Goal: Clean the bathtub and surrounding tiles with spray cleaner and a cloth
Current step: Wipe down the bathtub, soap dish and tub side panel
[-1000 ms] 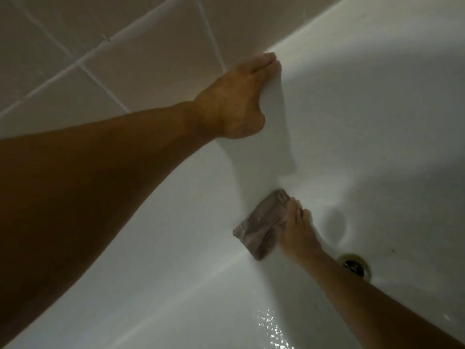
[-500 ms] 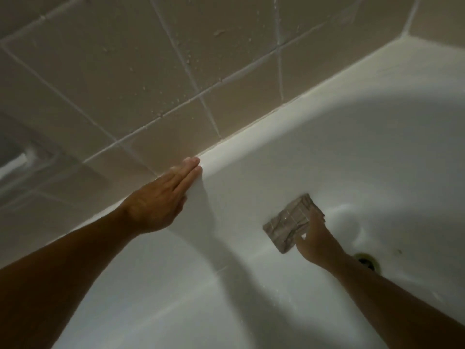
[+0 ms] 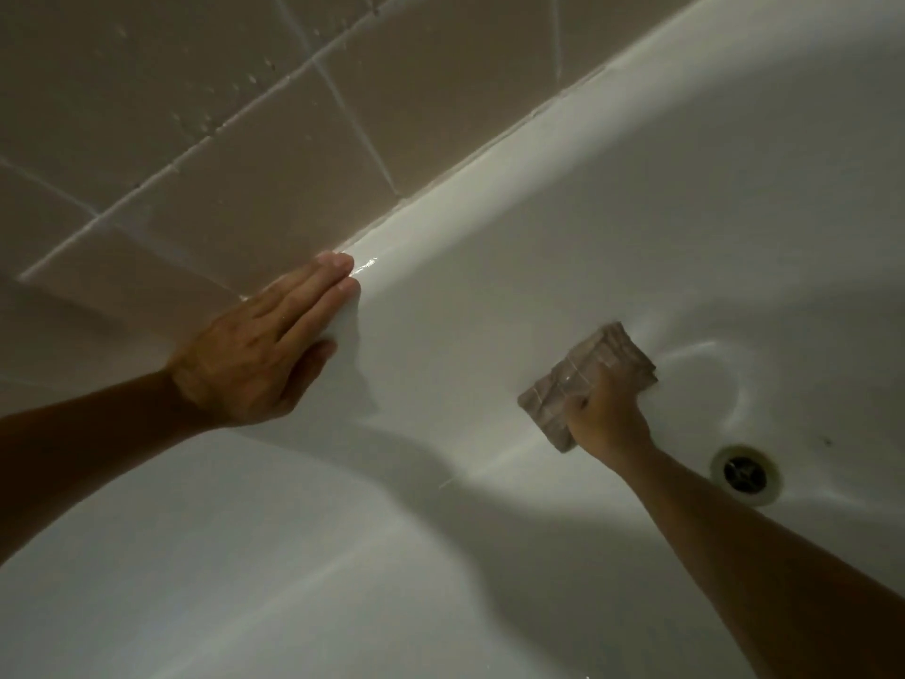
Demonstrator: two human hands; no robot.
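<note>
Brownish folded cloth (image 3: 585,379) sits under your right hand (image 3: 607,419), which holds it against the bathtub (image 3: 489,311) wall near the drain (image 3: 745,473), your left hand (image 3: 264,355) lying flat on the rim.

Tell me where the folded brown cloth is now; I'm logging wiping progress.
In the head view, the folded brown cloth is right of centre, pressed by the right hand against the white bathtub inner wall, up-left of the round metal drain.

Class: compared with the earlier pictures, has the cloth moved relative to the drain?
Yes. The cloth has shifted slightly up the tub wall, away from the drain.
</note>
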